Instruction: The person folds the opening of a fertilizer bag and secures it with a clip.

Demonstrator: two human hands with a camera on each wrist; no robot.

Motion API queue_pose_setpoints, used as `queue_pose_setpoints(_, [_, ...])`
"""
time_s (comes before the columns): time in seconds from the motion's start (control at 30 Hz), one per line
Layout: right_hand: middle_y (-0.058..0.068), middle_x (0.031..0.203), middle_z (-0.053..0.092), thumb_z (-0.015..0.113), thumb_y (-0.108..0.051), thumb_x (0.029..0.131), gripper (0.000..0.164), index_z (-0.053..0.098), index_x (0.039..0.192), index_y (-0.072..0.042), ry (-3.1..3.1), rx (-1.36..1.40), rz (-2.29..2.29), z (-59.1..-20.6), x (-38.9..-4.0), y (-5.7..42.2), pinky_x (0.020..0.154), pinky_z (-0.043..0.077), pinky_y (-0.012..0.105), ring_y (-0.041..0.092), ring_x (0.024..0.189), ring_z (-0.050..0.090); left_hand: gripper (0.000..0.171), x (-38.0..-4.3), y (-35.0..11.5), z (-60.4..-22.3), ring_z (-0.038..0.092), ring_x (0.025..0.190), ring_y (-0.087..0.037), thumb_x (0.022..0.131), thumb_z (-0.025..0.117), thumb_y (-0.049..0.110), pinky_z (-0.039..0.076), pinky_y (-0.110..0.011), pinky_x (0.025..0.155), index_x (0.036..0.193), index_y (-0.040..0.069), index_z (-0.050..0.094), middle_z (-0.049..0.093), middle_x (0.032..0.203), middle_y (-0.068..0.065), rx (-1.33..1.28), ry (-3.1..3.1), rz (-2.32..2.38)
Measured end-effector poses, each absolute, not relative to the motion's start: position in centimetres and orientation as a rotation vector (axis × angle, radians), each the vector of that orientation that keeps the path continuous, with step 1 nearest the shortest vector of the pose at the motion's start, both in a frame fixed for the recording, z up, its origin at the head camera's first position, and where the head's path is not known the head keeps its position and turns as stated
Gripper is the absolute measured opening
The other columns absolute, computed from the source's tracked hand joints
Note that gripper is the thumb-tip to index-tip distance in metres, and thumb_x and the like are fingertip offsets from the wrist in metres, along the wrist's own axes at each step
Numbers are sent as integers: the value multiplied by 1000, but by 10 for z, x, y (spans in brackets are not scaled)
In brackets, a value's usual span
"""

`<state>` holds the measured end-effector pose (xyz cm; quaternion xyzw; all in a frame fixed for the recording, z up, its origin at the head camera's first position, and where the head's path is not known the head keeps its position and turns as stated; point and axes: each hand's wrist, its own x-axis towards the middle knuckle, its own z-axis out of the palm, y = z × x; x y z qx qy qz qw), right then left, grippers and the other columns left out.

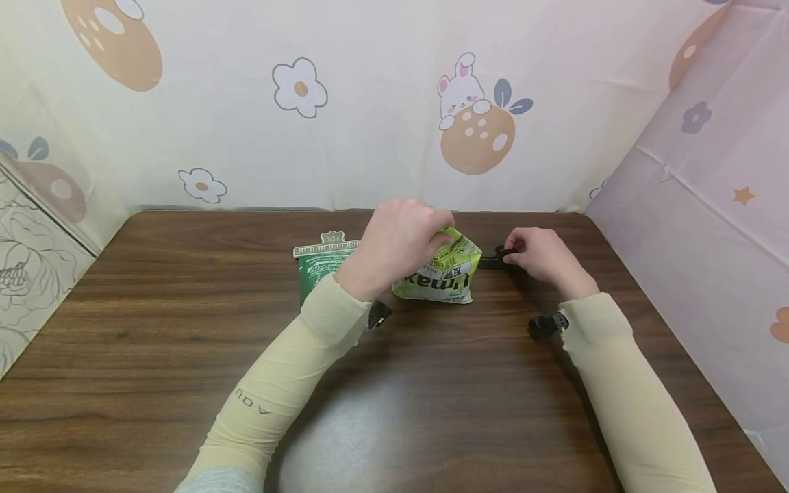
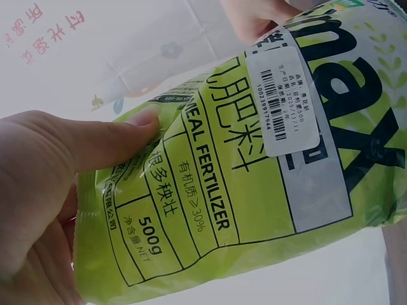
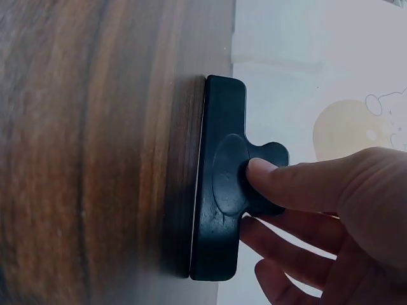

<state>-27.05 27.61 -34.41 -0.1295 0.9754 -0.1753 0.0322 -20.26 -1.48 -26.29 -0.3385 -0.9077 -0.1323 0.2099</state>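
My left hand (image 1: 397,239) pinches the top edge of a lime-green fertilizer bag (image 1: 436,284), which hangs or stands at the far middle of the table. In the left wrist view the thumb presses on one end of the fertilizer bag (image 2: 261,210), below its white barcode sticker. To the right of the bag, my right hand (image 1: 545,257) pinches the handle of a black bag clip (image 1: 491,263). The right wrist view shows the thumb on the handle of the black bag clip (image 3: 219,244), its long edge close to the table.
A dark green packet (image 1: 317,274) with a pale bag clip (image 1: 327,247) along its top lies left of the fertilizer bag, partly hidden by my left arm. The brown wooden table (image 1: 431,411) meets a patterned curtain (image 1: 382,137) at its back edge.
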Motion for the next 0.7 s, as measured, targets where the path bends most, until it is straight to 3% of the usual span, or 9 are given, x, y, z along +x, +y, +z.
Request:
queue_pose_setpoints(0.13, [18,102,68,73,-9,90,15,63,100,-5,3000,-430,-564,-344,-270,276,76,44,47,33,92,60,10,-202,-15,-262,59,64,-10,91,75,29,44,-29,53,95,20,76,73,83,8,-937,-2540,-364])
queue_pose_setpoints(0.37, [24,118,62,69,-8,92,40,59,130,3,2951,-449,-577,-342,-271,274,86,46,53,37,105,58,10,-202,-16,-263,58,63,-10,91,75,29,43,-27,53,97,20,76,73,84,8,-944,-2539,-381])
queue_pose_setpoints(0.57, [19,104,65,71,-8,91,27,68,116,3,2979,-503,-564,-341,-272,273,81,45,50,32,92,59,9,-203,-16,-264,57,62,-9,90,76,28,44,-28,53,95,20,76,71,81,9,-947,-2528,-388])
queue_pose_setpoints(0.7, [17,104,66,73,-6,89,25,69,112,1,3001,-525,-634,-337,-269,272,80,45,49,30,90,59,10,-203,-16,-263,57,63,-9,91,76,28,43,-28,53,96,20,76,71,82,9,-948,-2535,-390])
